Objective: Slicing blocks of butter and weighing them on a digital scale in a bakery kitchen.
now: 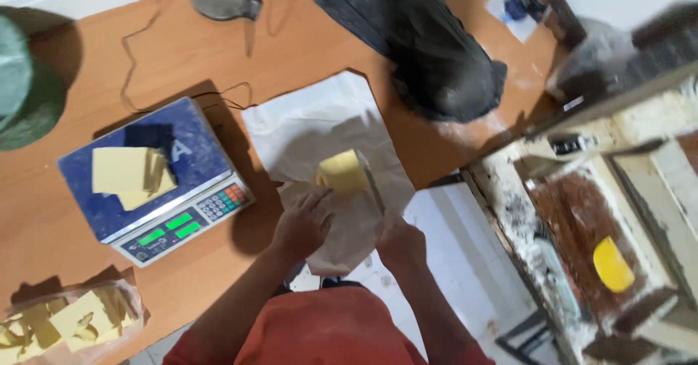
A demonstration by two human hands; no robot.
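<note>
Left of butter block (pixel 340 172), loaded scale (pixel 156 179)

One pale yellow block (pixel 340 172) lies on one sheet of white paper (pixel 313 129), with one knife (pixel 372 183) beside it and two hands, the left hand (pixel 302 223) and the right hand (pixel 400 243). One digital scale (pixel 156 179) carries a small stack of yellow slabs (pixel 131 176), number unclear. One clear bag (pixel 69 321) holds several more yellow pieces.

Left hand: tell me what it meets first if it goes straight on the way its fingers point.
The left hand points up the table, so it would probably meet the pale yellow butter-like block on the white wrapping paper first, almost at its fingertips.
</note>
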